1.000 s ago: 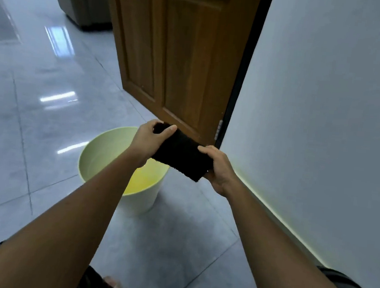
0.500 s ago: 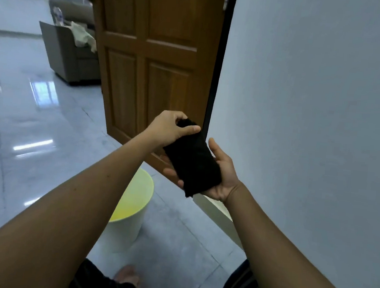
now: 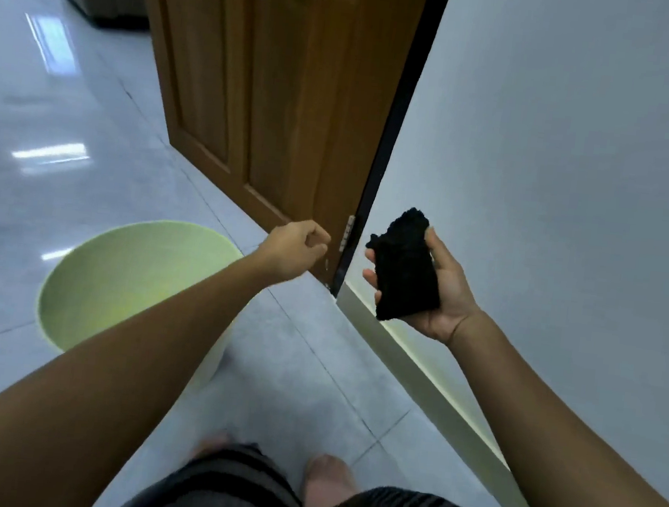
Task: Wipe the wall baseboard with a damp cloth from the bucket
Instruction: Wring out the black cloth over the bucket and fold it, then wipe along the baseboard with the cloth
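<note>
Head view | right hand [image 3: 442,289] fingers cupping black cloth [image 3: 404,264] | left hand [image 3: 294,245] fisted, empty | no readable writing

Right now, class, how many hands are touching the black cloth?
1. The right hand holds the black cloth in its palm, near the wall. The left hand is loosely closed, empty, apart from it, before the door.

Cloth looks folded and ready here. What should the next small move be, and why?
Probably lower the right hand to press the black cloth onto the baseboard just below it. The cloth lies folded in that palm, clear of the wall, and the left hand is off it.
</note>
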